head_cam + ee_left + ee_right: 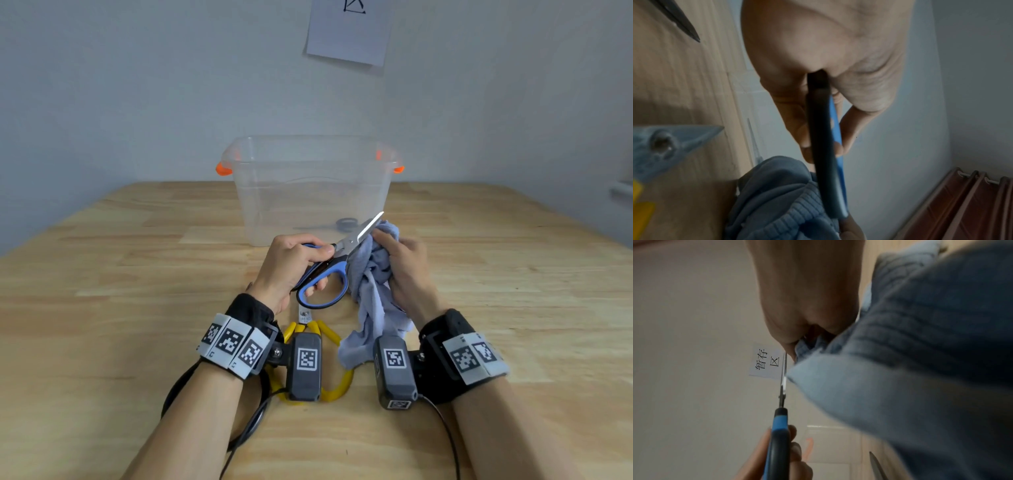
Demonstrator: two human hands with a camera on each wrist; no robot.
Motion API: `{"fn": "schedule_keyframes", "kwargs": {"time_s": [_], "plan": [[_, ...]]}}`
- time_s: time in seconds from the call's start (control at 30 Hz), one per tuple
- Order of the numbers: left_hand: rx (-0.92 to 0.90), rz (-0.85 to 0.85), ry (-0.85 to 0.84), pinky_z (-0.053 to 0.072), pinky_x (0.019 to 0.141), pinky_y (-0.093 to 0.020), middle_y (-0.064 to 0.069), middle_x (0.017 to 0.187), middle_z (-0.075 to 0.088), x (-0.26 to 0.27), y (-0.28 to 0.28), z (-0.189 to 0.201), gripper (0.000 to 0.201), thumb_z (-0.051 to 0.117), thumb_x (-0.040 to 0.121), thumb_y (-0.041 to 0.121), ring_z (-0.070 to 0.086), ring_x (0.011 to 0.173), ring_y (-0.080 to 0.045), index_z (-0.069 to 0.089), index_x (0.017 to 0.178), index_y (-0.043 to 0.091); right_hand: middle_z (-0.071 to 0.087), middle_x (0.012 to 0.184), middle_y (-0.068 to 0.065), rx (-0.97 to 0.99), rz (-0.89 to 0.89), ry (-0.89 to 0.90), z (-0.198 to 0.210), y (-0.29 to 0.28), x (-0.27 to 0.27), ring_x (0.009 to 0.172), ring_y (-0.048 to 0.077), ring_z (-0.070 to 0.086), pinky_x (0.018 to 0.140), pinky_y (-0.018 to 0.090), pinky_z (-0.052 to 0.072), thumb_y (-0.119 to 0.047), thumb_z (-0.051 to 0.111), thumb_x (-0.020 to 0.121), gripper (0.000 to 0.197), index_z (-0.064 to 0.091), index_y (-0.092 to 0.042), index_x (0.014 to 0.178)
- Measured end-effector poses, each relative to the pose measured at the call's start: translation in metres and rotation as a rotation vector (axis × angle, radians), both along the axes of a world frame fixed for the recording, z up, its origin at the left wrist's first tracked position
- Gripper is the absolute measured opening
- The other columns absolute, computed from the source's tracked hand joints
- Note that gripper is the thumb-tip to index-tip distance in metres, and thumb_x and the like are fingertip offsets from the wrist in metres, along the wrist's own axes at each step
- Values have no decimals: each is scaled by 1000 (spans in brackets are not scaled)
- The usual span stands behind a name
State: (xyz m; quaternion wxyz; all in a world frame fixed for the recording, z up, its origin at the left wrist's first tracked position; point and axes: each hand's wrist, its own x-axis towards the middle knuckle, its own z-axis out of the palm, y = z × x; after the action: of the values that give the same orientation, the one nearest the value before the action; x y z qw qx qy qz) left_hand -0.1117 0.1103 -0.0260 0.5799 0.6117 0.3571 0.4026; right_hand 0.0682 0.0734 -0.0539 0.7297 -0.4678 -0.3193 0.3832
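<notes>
My left hand [294,263] grips blue-and-black scissors [329,270] by the handles, above the wooden table [137,308]. Their blades [368,229] point up and to the right, against a light blue cloth [373,284]. My right hand [407,263] holds that bunched cloth, whose lower end hangs down to the table. In the left wrist view the dark handle [822,146] runs between the curled fingers [803,129], with the cloth [777,203] below. In the right wrist view the blades [783,381] meet the cloth [910,369] at my fingertips.
A clear plastic bin [308,192] with orange latches stands behind the hands, a grey pair of scissors [337,224] inside it. Yellow-handled pliers [315,342] lie on the table between my wrists. A paper sheet [349,31] hangs on the wall. Cables trail from the wrist cameras.
</notes>
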Motion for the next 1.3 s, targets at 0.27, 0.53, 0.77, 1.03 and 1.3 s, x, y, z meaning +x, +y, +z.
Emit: {"fn": "schedule_keyframes", "kwargs": {"time_s": [0.27, 0.53, 0.77, 1.03, 1.3], "plan": [[17, 18, -10, 32, 38, -25, -19, 57, 52, 0, 0, 0, 11, 68, 87, 6, 47, 47, -27, 68, 78, 1, 71, 87, 24, -59, 118, -68, -1, 2, -1, 81, 32, 70, 67, 34, 57, -7, 74, 82, 28, 57, 5, 101], [8, 48, -31, 32, 39, -25, -18, 57, 52, 0, 0, -1, 15, 67, 88, 6, 47, 51, -28, 69, 73, 5, 55, 91, 25, -99, 283, -34, 8, -4, -6, 84, 38, 53, 70, 36, 45, -12, 67, 71, 31, 62, 5, 97], [1, 54, -38, 32, 38, -24, -17, 56, 52, 1, -1, -1, 17, 67, 89, 7, 47, 50, -27, 69, 72, 6, 67, 97, 21, -42, 378, 143, 8, -5, -5, 87, 29, 68, 83, 38, 55, -22, 40, 103, 31, 64, -3, 101], [11, 35, -13, 33, 38, -24, -18, 56, 52, 1, 0, -1, 17, 68, 88, 7, 48, 50, -28, 68, 71, 7, 67, 92, 23, -6, 338, 106, 3, -1, -8, 82, 31, 68, 77, 38, 58, -22, 68, 83, 29, 63, 3, 99], [34, 18, -2, 31, 38, -25, -19, 56, 51, 1, -2, 0, 13, 69, 87, 7, 46, 47, -28, 68, 76, 0, 66, 84, 15, -59, 298, 123, 0, 1, -8, 76, 26, 65, 74, 35, 56, -21, 66, 89, 17, 60, -5, 90]]}}
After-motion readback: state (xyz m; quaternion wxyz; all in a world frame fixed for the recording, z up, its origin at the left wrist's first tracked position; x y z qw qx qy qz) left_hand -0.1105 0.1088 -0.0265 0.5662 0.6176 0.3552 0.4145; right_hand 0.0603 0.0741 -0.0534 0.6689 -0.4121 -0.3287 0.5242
